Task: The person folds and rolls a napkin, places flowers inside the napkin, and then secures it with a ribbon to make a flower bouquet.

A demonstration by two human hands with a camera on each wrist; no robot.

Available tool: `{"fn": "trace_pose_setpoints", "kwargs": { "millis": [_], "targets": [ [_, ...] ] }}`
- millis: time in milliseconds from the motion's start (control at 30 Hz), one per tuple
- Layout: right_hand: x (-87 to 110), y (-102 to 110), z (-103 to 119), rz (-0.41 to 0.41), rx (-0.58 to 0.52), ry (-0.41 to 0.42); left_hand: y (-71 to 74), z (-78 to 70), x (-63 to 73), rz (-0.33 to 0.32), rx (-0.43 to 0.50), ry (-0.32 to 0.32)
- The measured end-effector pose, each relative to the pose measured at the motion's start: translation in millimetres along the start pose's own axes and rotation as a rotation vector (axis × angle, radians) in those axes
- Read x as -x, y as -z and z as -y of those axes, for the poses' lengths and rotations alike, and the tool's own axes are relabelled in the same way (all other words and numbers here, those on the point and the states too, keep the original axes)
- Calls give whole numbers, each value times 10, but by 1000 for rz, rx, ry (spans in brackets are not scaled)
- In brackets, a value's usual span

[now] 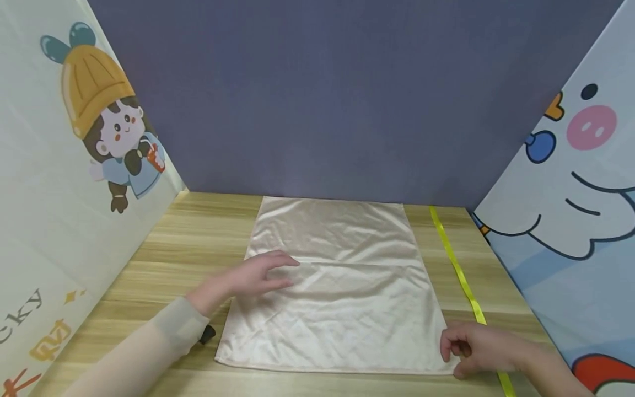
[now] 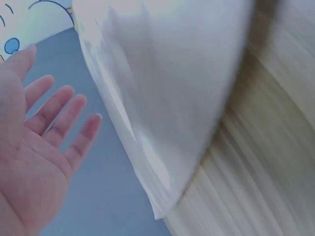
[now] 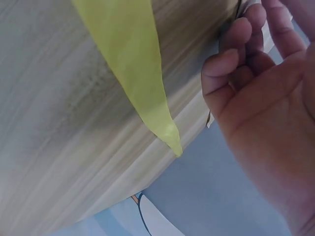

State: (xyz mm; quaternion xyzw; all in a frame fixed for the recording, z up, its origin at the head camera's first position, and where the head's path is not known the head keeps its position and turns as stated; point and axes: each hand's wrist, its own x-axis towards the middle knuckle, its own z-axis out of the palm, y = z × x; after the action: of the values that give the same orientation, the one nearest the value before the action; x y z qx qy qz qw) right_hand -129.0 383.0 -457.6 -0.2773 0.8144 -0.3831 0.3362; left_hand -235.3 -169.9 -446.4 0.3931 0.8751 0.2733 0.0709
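A pale pink, satiny cloth (image 1: 342,309) lies spread on the wooden table, lightly wrinkled, with a crease running across its middle. Over its left side hovers my left hand (image 1: 260,274), fingers loosely extended and holding nothing; the left wrist view shows that palm (image 2: 34,172) spread beside the cloth (image 2: 167,73). At the near right corner, my right hand (image 1: 483,347) pinches the cloth's edge between thumb and index finger. The right wrist view has the other fingers (image 3: 221,66) curled in, and the pinched corner is mostly hidden there.
A yellow ribbon (image 1: 458,270) runs along the table (image 1: 149,275) to the right of the cloth and passes under my right hand. A grey-blue wall (image 1: 337,99) stands at the back. Printed panels (image 1: 44,182) close in both sides. Something small and black (image 1: 207,334) shows by my left wrist.
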Motion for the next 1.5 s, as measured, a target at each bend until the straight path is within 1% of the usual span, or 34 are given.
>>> {"fn": "trace_pose_setpoints", "kwargs": {
  "millis": [67, 133, 267, 367, 467, 500, 600, 700, 800, 867, 1033, 1300, 1400, 1500],
  "targets": [
    [-4, -12, 2, -16, 29, 6, -36, -31, -44, -7, 7, -39],
    [-8, -25, 0, -33, 60, 14, -69, -44, -71, -17, 0, -55],
    [-21, -38, -33, -62, 95, 31, -106, -66, -99, -16, 0, -44],
    [-40, -29, -60, -74, 64, 40, -117, -94, -118, -6, 5, -39],
    [-78, 11, -47, -99, 23, 96, -137, -119, -141, -1, 21, -37],
    [-99, 32, -33, -112, 20, 129, -148, -126, -150, 1, 29, -41],
    [-176, 109, 42, -160, 44, 205, -187, -152, -181, 17, 69, -51],
    [-276, 204, 139, -193, 80, 230, -214, -198, -216, 32, 99, -73],
    [-379, 302, 231, -204, 90, 226, -222, -262, -255, 39, 105, -98],
    [-448, 359, 277, -213, 100, 240, -225, -294, -280, 40, 103, -116],
    [-590, 473, 350, -238, 116, 264, -233, -325, -327, 34, 109, -144],
    [-763, 663, 523, -234, 127, 264, -265, -367, -361, 41, 110, -157],
    [-800, 726, 602, -234, 134, 250, -286, -424, -387, 56, 125, -154],
    [-835, 777, 678, -238, 142, 242, -317, -510, -439, 76, 167, -139]
  ]
}}
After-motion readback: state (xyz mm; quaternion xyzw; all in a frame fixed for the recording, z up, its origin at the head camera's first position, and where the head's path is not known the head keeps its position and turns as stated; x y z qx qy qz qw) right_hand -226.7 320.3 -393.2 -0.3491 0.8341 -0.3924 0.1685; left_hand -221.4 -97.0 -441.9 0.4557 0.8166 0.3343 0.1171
